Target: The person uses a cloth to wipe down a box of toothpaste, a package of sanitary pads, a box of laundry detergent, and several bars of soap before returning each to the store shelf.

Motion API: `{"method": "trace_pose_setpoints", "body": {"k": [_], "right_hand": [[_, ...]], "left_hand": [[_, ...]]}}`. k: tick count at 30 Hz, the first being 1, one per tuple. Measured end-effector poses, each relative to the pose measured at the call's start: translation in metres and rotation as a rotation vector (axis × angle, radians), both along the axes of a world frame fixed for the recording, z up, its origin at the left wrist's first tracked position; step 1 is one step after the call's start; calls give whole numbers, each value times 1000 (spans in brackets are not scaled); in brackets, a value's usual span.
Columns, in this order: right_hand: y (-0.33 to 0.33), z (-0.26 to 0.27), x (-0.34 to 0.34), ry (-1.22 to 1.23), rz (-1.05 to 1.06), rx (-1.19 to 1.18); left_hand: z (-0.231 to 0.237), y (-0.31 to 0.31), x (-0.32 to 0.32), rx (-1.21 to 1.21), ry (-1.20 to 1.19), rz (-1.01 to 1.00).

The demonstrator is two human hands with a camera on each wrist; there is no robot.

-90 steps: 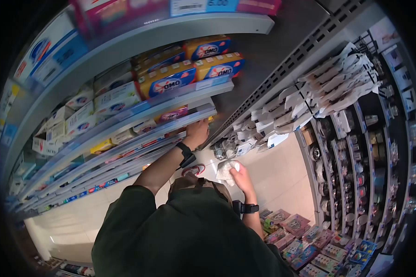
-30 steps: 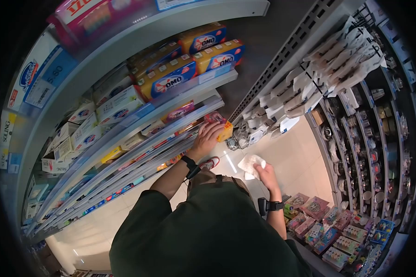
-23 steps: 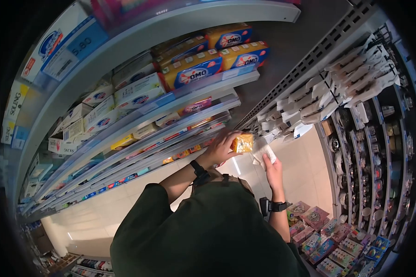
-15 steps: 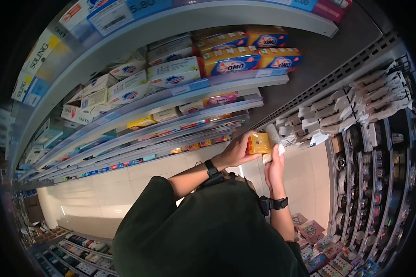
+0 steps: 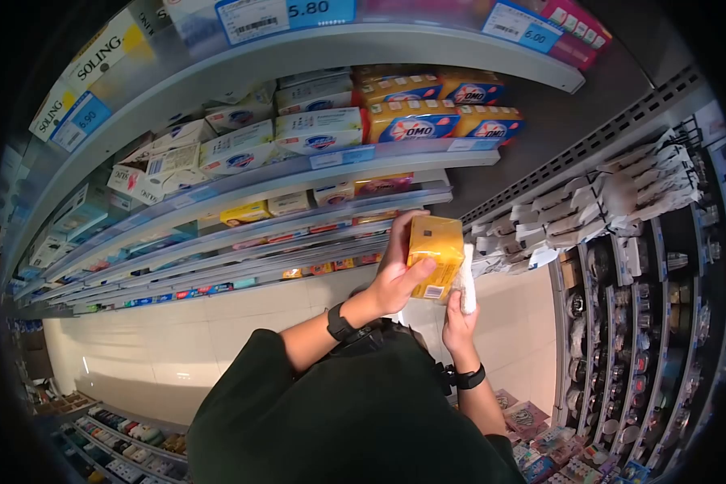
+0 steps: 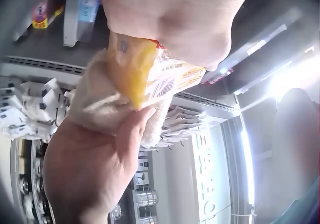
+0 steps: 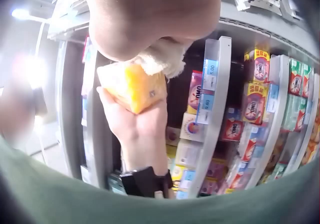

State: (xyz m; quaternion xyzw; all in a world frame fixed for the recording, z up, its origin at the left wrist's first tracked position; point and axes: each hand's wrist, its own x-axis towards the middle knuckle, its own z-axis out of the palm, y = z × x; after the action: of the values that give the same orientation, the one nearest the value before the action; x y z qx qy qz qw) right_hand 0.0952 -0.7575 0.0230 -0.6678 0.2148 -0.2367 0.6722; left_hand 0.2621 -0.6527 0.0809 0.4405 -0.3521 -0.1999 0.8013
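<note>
Yellow pack [image 5: 436, 240] is gripped in curled left hand [image 5: 398, 278], apparently for steadiness; white cloth [image 5: 467, 278] is pinched in right hand [image 5: 460, 327].

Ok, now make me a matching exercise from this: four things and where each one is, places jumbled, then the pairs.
Things
1. Yellow barcoded pack
2. White cloth
3. Yellow-and-blue OMO packs
4. White packets

Places
A. Held in the right hand
B. Hanging in overlapping rows
C. Gripped by the left hand
D. Shelved beside white boxes

Pairs: 1-C, 2-A, 3-D, 4-B
</note>
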Motion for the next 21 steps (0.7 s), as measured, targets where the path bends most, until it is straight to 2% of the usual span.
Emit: {"method": "trace_pose_setpoints", "body": {"k": [1, 3, 4, 5, 7, 8, 9, 11, 13, 14, 15, 17, 19, 21], "right_hand": [[3, 16, 9, -4, -14, -16], [2, 54, 30, -285, -35, 513], [-2, 60, 28, -270, 34, 614], [-4, 65, 27, -283, 29, 599], [-4, 73, 28, -282, 85, 773], [-6, 62, 24, -269, 77, 812], [-4, 59, 23, -275, 59, 728], [-5, 47, 23, -221, -15, 641], [-2, 52, 31, -217, -96, 582], [-3, 46, 31, -192, -125, 536], [1, 57, 37, -204, -154, 480], [3, 58, 41, -180, -224, 426], [0, 58, 44, -235, -291, 465], [-3, 58, 45, -284, -353, 508]], "left_hand": [[2, 3, 1, -16, -4, -14], [5, 4, 4, -20, 70, -190], [8, 4, 0, -51, 156, -253], [8, 3, -2, -62, 144, -265], [11, -1, -4, -91, 55, -265], [15, -6, -7, -125, 89, -213], [9, -7, -6, -144, 74, -222], [-10, -10, 6, 223, -277, 240], [-7, -18, 3, 231, 15, 152], [-4, -20, 4, 308, 46, 109], [-5, -22, 2, 293, 34, 106], [-11, -26, -1, 412, -51, 71], [-18, -30, -5, 664, -317, 74], [-23, -32, -6, 664, -274, -19]]}}
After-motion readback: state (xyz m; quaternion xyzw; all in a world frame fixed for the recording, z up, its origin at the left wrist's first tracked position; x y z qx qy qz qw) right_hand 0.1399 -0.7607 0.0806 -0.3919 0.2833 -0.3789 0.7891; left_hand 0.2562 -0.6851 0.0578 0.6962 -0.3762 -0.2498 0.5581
